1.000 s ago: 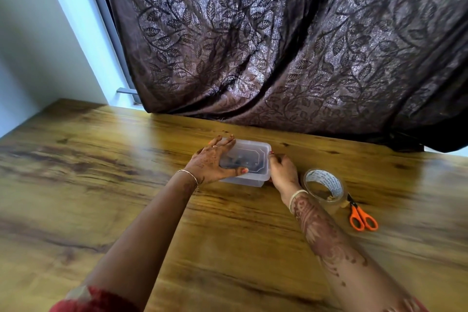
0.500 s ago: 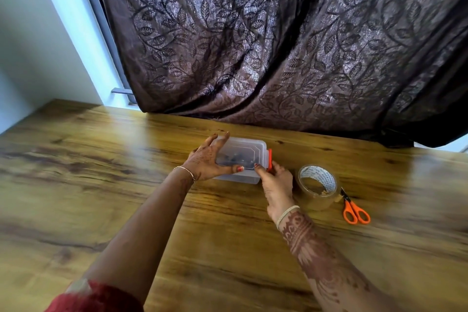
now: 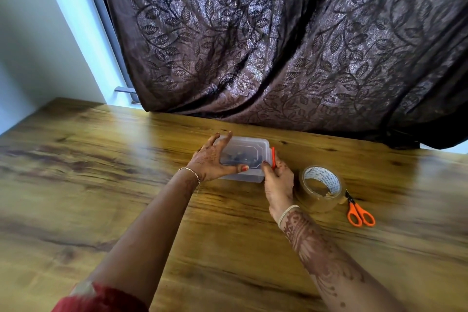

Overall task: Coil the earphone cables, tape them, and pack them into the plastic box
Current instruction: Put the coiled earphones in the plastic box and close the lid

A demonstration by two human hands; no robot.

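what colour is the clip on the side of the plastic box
Orange: the clip shows best in the head view.

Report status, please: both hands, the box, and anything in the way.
Left hand spread over plastic box, steadying; lid on. Right hand pinches orange latch at box's right end. Tape roll, scissors alongside, not blocking.
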